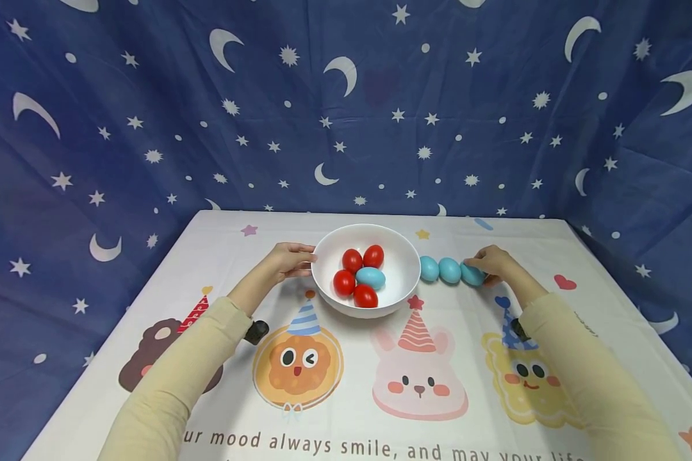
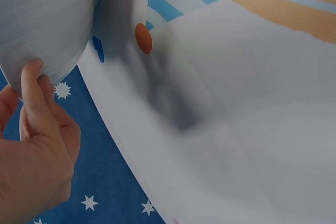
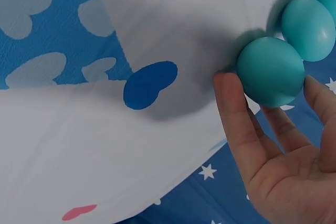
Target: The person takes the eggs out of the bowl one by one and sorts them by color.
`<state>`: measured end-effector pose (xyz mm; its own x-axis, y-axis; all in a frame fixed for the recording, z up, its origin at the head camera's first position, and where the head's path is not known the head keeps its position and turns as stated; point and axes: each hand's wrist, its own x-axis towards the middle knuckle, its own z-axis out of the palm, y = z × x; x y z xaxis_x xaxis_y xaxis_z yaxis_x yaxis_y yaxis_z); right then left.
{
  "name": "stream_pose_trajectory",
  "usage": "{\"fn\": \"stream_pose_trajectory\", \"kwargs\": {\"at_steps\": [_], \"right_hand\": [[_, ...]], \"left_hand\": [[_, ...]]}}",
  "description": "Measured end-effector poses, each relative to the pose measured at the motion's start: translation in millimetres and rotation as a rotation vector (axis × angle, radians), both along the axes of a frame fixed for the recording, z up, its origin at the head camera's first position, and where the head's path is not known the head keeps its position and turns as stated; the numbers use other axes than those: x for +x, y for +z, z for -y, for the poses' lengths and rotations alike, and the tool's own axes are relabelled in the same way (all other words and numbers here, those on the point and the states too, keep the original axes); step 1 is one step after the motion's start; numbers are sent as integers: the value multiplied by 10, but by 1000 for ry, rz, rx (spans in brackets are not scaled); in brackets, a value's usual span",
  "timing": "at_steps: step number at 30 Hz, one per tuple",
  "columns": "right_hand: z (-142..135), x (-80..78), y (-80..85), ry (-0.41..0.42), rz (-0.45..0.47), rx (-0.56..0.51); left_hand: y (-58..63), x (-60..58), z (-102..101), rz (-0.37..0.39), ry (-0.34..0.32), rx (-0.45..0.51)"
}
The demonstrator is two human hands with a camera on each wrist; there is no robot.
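Observation:
A white bowl holds several red eggs and one blue egg. Three more blue eggs lie in a row on the table, right of the bowl, whose rim partly hides the leftmost. My left hand touches the bowl's left outer side; in the left wrist view its extended fingers rest against the white wall. At the right end of the row, my right hand holds the last blue egg between thumb and fingers.
A white cloth printed with cartoon faces and lettering covers the table. Behind it hangs a dark blue curtain with white moons and stars, also along both sides. A dark wrist device sits under the left forearm.

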<state>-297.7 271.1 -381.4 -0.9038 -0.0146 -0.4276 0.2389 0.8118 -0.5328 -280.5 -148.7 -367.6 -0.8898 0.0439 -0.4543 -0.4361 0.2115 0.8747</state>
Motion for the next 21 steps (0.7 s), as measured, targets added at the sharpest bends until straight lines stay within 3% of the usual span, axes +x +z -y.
{"fn": "stream_pose_trajectory", "kwargs": {"at_steps": [10,21], "right_hand": [[21,-1,-4,0,-46,71],[-33,-29,-10,26,-73,73]], "left_hand": [[-4,2,5,-3,5,10],[2,5,3,0,13,22]]}}
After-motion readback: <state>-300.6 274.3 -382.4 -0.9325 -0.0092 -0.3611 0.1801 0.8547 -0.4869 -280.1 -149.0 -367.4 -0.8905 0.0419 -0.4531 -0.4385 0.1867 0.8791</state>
